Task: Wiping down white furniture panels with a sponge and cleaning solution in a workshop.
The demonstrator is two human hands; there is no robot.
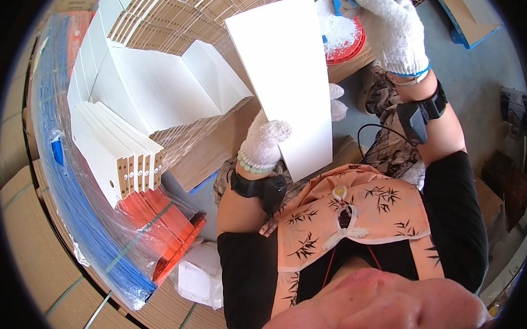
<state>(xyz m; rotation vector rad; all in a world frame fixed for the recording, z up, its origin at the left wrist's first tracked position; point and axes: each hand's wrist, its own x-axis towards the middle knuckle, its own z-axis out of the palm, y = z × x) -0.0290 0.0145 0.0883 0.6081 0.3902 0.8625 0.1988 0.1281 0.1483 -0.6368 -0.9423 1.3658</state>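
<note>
My left hand (264,138), in a white knitted glove, grips a long white board (287,82) near its lower end. The thumb lies on the board's face, and gloved fingertips show past its right edge. The board stands tilted in front of me. At the upper right my right hand (391,32), gloved too, is closed around a small blue tool (346,0), whose kind I cannot make out. It is beside the board's far right edge, above a round red tub (361,44) with white shavings or powder in it.
To the left, several white drilled boards (115,152) lean together next to a folded white sheet (156,81). Stacked brown-edged panels (177,19) fill the back. Film-wrapped blue strips (72,165) and an orange-red stack (167,220) stand at the left. A blue-edged piece (456,18) lies far right.
</note>
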